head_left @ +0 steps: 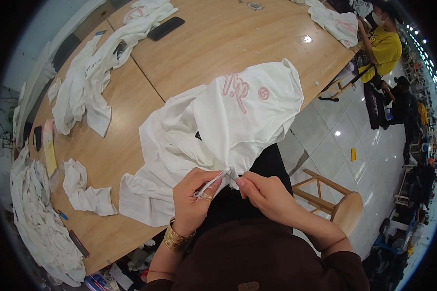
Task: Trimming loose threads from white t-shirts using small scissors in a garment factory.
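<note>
A white, soft-looking fabric garment with pink raised lettering and a round pink badge (257, 114) lies rumpled across the pale wood-topped table (199, 53), its lettered part to the far right and its near edge drawn up in front of the person's body. The left hand (194, 194), with a gold cuff bracelet (178, 237) at its wrist, has its thumb and fingers closed on a gathered bit of the garment's edge. The right hand (262, 191) meets it just to the right, thumb and forefinger pinched together on a slim greyish piece (233, 177); whether that is a tool or a thread end, I cannot tell. Probably the bulk rests on the wood so that the table bears its weight, while the edge is kept taut and close between the hands.

The right side of the garment hangs past the table's edge, above the pale tiled floor (320, 131). A round-seated wooden stool (349, 211) stands near the right forearm, which seems to limit outward room on that side. To the left, wood surface shows between the garment and a small crumpled white cloth piece (85, 189); a larger white garment (82, 92) lies beyond, far left. Far from the hands, a black flat rectangular phone-like object (166, 28) lies on the tabletop.
</note>
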A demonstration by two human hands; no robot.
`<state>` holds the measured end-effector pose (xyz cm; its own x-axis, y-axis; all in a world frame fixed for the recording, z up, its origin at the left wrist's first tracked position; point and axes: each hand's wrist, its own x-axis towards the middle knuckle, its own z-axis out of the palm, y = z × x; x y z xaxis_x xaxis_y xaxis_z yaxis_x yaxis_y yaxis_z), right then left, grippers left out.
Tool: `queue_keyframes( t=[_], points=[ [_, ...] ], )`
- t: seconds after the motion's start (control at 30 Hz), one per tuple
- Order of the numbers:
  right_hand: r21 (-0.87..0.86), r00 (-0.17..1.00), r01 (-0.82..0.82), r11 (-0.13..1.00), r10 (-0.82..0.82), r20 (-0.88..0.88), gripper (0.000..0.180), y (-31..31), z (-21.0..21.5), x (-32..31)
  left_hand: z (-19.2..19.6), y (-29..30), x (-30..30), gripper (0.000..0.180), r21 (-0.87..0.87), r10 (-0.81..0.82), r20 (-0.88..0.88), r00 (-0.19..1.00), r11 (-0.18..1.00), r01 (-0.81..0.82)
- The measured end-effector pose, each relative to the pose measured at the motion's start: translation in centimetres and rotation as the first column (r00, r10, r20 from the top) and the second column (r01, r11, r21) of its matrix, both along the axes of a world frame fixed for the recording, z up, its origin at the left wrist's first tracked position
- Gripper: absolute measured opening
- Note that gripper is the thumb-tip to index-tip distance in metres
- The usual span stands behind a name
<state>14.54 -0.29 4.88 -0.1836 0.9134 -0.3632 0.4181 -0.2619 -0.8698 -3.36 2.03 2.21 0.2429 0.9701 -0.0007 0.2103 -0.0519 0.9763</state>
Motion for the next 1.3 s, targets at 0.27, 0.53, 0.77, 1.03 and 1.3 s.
queue_keyframes(
  t=[0.27, 0.53, 0.77, 1.03, 1.3],
  points=[
    [-0.026, 0.999, -0.031, 0.999, 0.031, 0.027, 0.035, 0.4, -0.11, 0.08, -0.34, -0.12, 0.14, 0.015, 0.092, -0.016, -0.066, 0.998, 0.995, 0.023],
    [-0.143, 0.996, 0.059, 0.988, -0.067, -0.054, 0.04, 0.32, -0.17, 0.06, -0.53, -0.19, -0.06, 0.014, -0.017, -0.004, 0.024, 1.0, 1.0, 0.004],
    [-0.101, 0.999, -0.004, 0.995, -0.001, -0.054, 0.039, 0.1, 0.33, 0.22, -0.56, -0.11, -0.21, 0.013, -0.05, 0.0, 0.044, 0.999, 0.999, 0.002],
    [-0.05, 0.999, -0.035, 0.998, 0.035, 0.012, 0.033, 0.16, 0.11, 0.18, -0.47, -0.09, -0.22, 0.012, -0.04, -0.007, 0.045, 0.999, 0.999, 0.009],
    [0.002, 0.997, -0.025, 1.0, 0.025, 0.067, 0.032, 0.02, -0.39, -0.03, -0.41, -0.22, -0.07, 0.014, 0.011, -0.012, 0.0, 1.0, 1.0, 0.012]
  ],
)
